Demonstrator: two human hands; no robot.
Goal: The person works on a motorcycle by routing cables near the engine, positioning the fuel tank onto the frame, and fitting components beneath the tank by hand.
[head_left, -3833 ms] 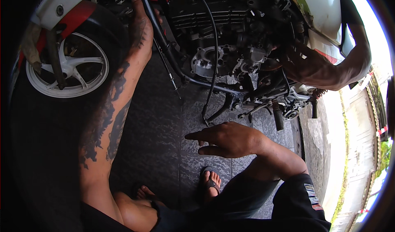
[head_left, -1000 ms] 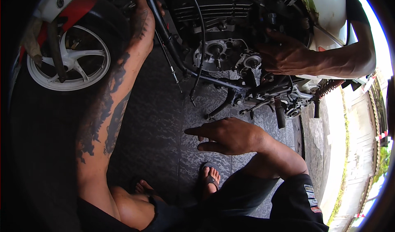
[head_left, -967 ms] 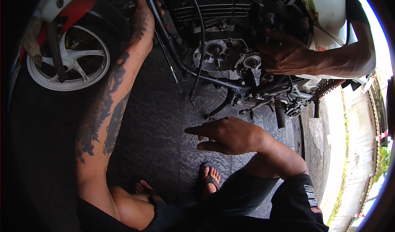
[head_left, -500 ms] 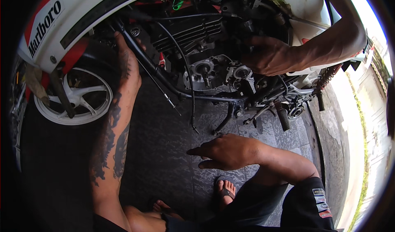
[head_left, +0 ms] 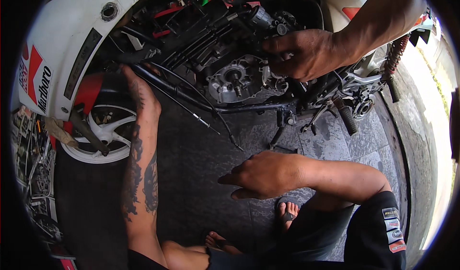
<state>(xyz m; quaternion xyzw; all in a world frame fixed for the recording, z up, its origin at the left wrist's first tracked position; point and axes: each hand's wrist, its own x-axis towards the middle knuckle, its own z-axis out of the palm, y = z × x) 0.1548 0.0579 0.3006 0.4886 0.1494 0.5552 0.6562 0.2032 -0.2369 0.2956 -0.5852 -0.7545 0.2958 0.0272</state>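
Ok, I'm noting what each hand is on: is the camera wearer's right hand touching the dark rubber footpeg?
Apart: the head view shows floor tiles between the right hand and the footpeg.

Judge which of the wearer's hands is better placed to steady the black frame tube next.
Probably the left hand: it appears to grip the black frame tube, while the right hand hangs apart from it.

Prob. moto workshop, bike [head_left: 249,108] w/ exposed engine [head_left: 227,84]
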